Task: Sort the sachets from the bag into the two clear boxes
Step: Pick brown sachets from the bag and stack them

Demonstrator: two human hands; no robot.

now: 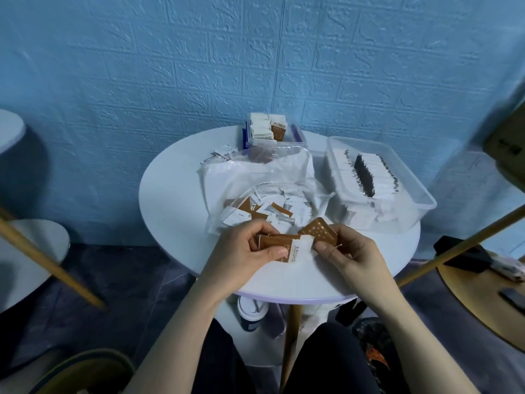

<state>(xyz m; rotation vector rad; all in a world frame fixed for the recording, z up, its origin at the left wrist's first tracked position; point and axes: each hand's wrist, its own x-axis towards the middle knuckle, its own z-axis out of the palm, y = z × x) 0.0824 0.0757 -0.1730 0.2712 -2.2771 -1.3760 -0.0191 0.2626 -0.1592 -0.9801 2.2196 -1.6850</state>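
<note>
Brown white-dotted sachet (319,233), blue wall (170,66)

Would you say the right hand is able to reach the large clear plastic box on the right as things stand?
Probably yes: the large clear plastic box stands open-topped just beyond the right hand, with nothing between, though its fingers already pinch a brown sachet.

Print on the held sachet (294,253) is too blurred to read.

A small room at home, going by the blue brick-pattern wall (199,66) and round white table (176,211).
</note>
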